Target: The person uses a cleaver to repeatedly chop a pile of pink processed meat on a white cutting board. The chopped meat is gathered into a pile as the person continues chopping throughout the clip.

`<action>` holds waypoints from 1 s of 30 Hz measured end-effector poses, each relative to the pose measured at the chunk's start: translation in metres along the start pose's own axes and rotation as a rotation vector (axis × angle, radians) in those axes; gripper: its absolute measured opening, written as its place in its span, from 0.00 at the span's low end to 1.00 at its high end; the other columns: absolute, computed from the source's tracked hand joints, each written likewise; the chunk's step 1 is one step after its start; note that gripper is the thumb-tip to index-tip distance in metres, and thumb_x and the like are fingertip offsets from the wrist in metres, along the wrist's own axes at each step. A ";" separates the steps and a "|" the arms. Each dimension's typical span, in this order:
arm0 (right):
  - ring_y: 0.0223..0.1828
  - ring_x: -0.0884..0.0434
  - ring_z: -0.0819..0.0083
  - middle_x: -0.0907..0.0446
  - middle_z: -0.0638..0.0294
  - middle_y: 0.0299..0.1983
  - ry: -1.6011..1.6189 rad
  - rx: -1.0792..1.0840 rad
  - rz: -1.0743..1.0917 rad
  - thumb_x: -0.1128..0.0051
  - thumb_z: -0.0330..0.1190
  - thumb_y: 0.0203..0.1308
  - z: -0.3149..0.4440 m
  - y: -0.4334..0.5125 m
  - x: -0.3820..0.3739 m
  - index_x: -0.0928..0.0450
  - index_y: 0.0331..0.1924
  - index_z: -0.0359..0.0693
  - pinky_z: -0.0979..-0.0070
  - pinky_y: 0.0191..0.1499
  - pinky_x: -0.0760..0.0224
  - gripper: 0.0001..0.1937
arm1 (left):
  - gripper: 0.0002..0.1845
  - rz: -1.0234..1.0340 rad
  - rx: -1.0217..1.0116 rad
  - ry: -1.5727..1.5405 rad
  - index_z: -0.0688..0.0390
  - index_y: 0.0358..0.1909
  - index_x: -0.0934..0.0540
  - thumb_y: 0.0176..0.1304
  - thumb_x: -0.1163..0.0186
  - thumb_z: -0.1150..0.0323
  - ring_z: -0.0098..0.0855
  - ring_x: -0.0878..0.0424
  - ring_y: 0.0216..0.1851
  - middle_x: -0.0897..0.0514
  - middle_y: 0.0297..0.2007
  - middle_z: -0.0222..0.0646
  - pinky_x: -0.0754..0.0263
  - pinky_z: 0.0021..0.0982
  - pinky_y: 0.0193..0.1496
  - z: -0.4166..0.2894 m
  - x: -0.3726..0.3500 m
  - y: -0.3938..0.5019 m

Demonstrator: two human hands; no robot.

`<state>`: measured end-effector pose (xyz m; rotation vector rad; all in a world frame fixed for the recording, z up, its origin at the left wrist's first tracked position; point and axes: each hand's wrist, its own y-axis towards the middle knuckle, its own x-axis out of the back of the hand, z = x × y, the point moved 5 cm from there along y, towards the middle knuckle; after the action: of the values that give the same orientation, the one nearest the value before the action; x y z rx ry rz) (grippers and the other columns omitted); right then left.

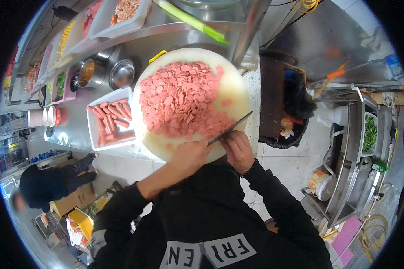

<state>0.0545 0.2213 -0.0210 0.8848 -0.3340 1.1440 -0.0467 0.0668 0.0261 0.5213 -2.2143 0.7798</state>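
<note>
My left hand (192,154) is closed around the handle end of a knife (234,127), whose blade slants up to the right. Close behind the blade, my right hand (239,151) has its fingers bent at the near right part of a round cutting board (237,90); whether they hold anything is hidden. A large heap of thin pink sausage slices (178,97) covers much of the board, and a few slices lie apart from it. Left of the board, a white plastic tray (93,134) holds several whole pink sausages (109,119).
A metal bowl (122,74), a pot of sauce (87,72) and paper cups (53,116) stand at left. Food tubs (134,23) and a leek (192,22) lie on the raised shelf. A bin (289,134) is at right; another person (43,183) is at lower left.
</note>
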 end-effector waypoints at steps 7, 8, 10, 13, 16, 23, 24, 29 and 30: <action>0.55 0.17 0.46 0.17 0.50 0.51 0.001 -0.013 0.001 0.26 0.18 0.53 -0.002 -0.001 0.001 0.17 0.45 0.32 0.56 0.59 0.22 0.15 | 0.15 -0.005 -0.020 -0.016 0.64 0.45 0.25 0.81 0.41 0.59 0.65 0.15 0.33 0.15 0.29 0.58 0.23 0.63 0.37 0.002 0.000 -0.009; 0.55 0.17 0.46 0.17 0.50 0.51 0.004 -0.005 -0.005 0.26 0.18 0.53 -0.003 -0.003 -0.001 0.17 0.45 0.32 0.56 0.58 0.22 0.15 | 0.15 -0.012 -0.017 -0.002 0.64 0.45 0.25 0.81 0.41 0.59 0.65 0.15 0.33 0.15 0.28 0.57 0.23 0.62 0.37 0.005 -0.003 -0.005; 0.55 0.17 0.46 0.17 0.50 0.50 0.001 0.000 -0.007 0.26 0.17 0.53 -0.005 -0.005 0.000 0.17 0.45 0.32 0.57 0.58 0.22 0.15 | 0.15 0.019 -0.023 0.013 0.64 0.45 0.25 0.81 0.41 0.59 0.65 0.15 0.32 0.16 0.27 0.56 0.23 0.62 0.37 0.001 0.004 -0.004; 0.55 0.17 0.46 0.17 0.50 0.50 0.000 -0.013 -0.011 0.27 0.17 0.53 -0.003 -0.004 0.001 0.17 0.44 0.32 0.57 0.58 0.22 0.14 | 0.15 0.079 -0.041 0.044 0.64 0.47 0.25 0.81 0.42 0.59 0.65 0.16 0.31 0.16 0.26 0.55 0.23 0.62 0.36 -0.006 0.026 -0.017; 0.55 0.17 0.46 0.17 0.50 0.50 0.008 -0.014 -0.012 0.27 0.17 0.54 -0.002 -0.001 0.001 0.17 0.45 0.32 0.56 0.58 0.22 0.14 | 0.16 -0.013 -0.056 0.046 0.65 0.49 0.25 0.81 0.42 0.59 0.64 0.16 0.31 0.16 0.26 0.54 0.23 0.62 0.34 -0.002 -0.002 -0.010; 0.57 0.17 0.51 0.16 0.54 0.51 -0.102 -0.040 0.015 0.29 0.19 0.56 0.009 0.003 0.008 0.15 0.47 0.34 0.57 0.60 0.24 0.14 | 0.14 -0.102 -0.132 0.030 0.65 0.49 0.25 0.79 0.38 0.63 0.61 0.15 0.31 0.16 0.27 0.53 0.23 0.59 0.34 0.017 0.013 0.003; 0.57 0.16 0.52 0.16 0.54 0.51 -0.116 -0.061 0.020 0.29 0.20 0.56 0.010 0.001 0.009 0.15 0.47 0.34 0.57 0.61 0.24 0.13 | 0.13 -0.106 -0.165 0.014 0.65 0.48 0.24 0.78 0.37 0.63 0.61 0.15 0.31 0.16 0.27 0.53 0.23 0.58 0.34 0.021 0.018 0.001; 0.61 0.18 0.52 0.17 0.54 0.53 -0.088 -0.046 0.002 0.32 0.20 0.59 0.009 -0.002 0.006 0.15 0.51 0.34 0.57 0.58 0.25 0.15 | 0.11 -0.106 0.014 0.043 0.62 0.47 0.23 0.78 0.37 0.64 0.59 0.14 0.31 0.15 0.27 0.52 0.23 0.58 0.33 0.021 0.006 -0.013; 0.61 0.18 0.52 0.17 0.54 0.54 -0.087 -0.044 -0.002 0.32 0.20 0.59 0.008 -0.002 0.005 0.15 0.51 0.35 0.57 0.58 0.25 0.15 | 0.11 -0.077 0.056 0.096 0.62 0.47 0.22 0.78 0.37 0.63 0.59 0.14 0.31 0.15 0.27 0.52 0.23 0.58 0.33 0.017 0.002 -0.015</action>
<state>0.0600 0.2179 -0.0133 0.8979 -0.4276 1.0941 -0.0477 0.0437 0.0234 0.5809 -2.0766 0.8115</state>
